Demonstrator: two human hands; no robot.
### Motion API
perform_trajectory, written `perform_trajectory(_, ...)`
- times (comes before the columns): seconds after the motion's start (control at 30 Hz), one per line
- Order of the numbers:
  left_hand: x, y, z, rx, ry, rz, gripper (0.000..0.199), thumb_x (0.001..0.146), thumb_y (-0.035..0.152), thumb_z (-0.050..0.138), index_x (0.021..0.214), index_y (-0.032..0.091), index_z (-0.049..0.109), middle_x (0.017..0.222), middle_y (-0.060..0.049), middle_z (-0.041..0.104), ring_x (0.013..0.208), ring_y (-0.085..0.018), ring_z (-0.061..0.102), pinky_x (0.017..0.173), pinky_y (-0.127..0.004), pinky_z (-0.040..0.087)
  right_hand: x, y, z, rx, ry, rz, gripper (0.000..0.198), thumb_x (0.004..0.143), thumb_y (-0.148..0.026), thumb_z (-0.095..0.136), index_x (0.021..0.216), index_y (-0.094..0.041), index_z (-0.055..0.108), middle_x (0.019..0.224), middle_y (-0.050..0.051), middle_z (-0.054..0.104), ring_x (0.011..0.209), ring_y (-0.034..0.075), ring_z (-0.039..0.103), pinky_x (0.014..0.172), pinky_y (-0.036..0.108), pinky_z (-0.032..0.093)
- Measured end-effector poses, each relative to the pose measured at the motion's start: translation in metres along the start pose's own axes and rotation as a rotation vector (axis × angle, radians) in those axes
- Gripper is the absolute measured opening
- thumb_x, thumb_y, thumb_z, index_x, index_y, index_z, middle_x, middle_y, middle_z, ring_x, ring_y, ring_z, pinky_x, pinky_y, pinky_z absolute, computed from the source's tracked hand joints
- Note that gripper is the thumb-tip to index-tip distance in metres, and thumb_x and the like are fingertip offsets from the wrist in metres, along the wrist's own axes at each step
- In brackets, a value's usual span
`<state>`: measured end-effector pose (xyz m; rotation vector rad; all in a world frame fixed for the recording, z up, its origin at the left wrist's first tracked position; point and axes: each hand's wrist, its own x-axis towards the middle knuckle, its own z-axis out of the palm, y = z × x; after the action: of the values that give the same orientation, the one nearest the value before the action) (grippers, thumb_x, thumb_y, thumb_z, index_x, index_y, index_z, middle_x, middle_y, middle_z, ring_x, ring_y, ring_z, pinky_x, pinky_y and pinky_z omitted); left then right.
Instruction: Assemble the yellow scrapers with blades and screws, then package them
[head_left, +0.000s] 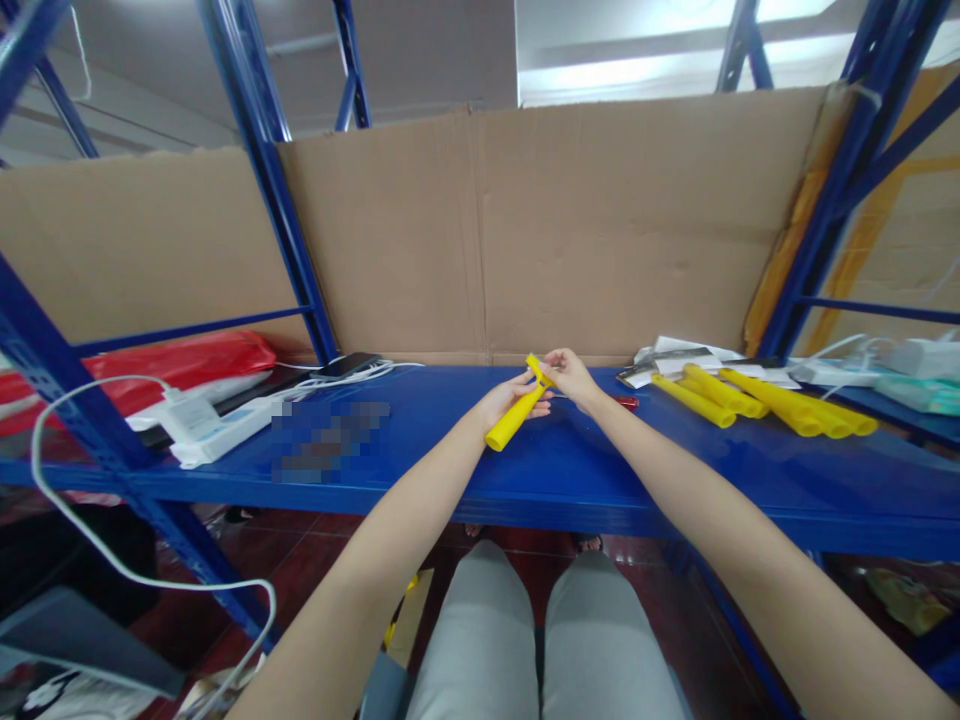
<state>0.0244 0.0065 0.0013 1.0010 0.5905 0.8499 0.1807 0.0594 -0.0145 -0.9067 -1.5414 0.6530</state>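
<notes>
Over the blue shelf top, my left hand [509,398] is closed around a yellow plastic tube [512,422], its wider end tilted down toward me. The tube's far end has a short yellow crosspiece, so it looks T-shaped. There my right hand [568,374] is closed, thumb and fingers pinching the tube near the crosspiece. Fingers hide part of the joint, and I cannot make out any smaller part between them. Behind my right wrist lies a screwdriver with a red handle [626,403], its shaft partly covered by my arm.
Several more yellow tubes [772,400] lie on the right, in front of white papers [686,352]. At left are a white power strip [225,435], a cable, a dark phone [351,365] and a red bag [217,355]. Cardboard [600,230] walls the back; blue posts [277,200] flank it.
</notes>
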Motion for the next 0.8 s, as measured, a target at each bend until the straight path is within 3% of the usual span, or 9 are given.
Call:
perform_trajectory(0.2,-0.0042,-0.0007,0.0046,0.013,0.013,-0.001,0.065,0.088,0.002,0.043,0.148,0.021,0.024,0.084,-0.010,0.069,0.062,-0.017,0.069,0.060,-0.028,0.057,-0.0026,-0.0085,-0.0031,0.011,-0.014,0.057,0.030,0.069,-0.035,0.069,0.085,-0.022,0.048,0.082,0.001,0.058,0.075,0.014,0.059,0.070,0.031,0.052)
perform_trajectory(0.47,-0.0010,-0.0038,0.0037,0.058,0.085,0.001,0.064,0.082,-0.002,0.052,0.142,0.018,0.037,0.094,-0.012,0.069,0.063,-0.017,0.070,0.057,-0.024,0.055,-0.0071,-0.0078,-0.0034,-0.015,-0.093,0.108,0.026,0.073,-0.033,0.069,0.090,-0.022,0.054,0.079,0.001,0.062,0.069,0.015,0.061,0.065,0.032,0.054)
perform_trajectory(0.7,0.0027,-0.0038,-0.0004,0.066,0.131,0.000,0.062,0.082,-0.003,0.050,0.140,0.015,0.038,0.092,-0.012,0.068,0.059,-0.015,0.067,0.056,-0.025,0.055,-0.0079,-0.0020,-0.0007,-0.241,-0.143,-0.065,0.019,0.080,-0.038,0.059,0.089,-0.020,0.057,0.087,0.005,0.065,0.080,0.019,0.062,0.076,0.038,0.051)
perform_trajectory(0.8,0.0016,-0.0005,-0.0010,0.041,0.139,0.035,0.062,0.082,-0.003,0.049,0.140,0.017,0.038,0.087,-0.009,0.068,0.058,-0.014,0.066,0.054,-0.022,0.054,-0.0054,-0.0056,-0.0054,-0.441,-0.078,-0.110,0.020,0.083,-0.038,0.056,0.094,-0.022,0.060,0.098,0.007,0.067,0.090,0.023,0.061,0.086,0.048,0.044)
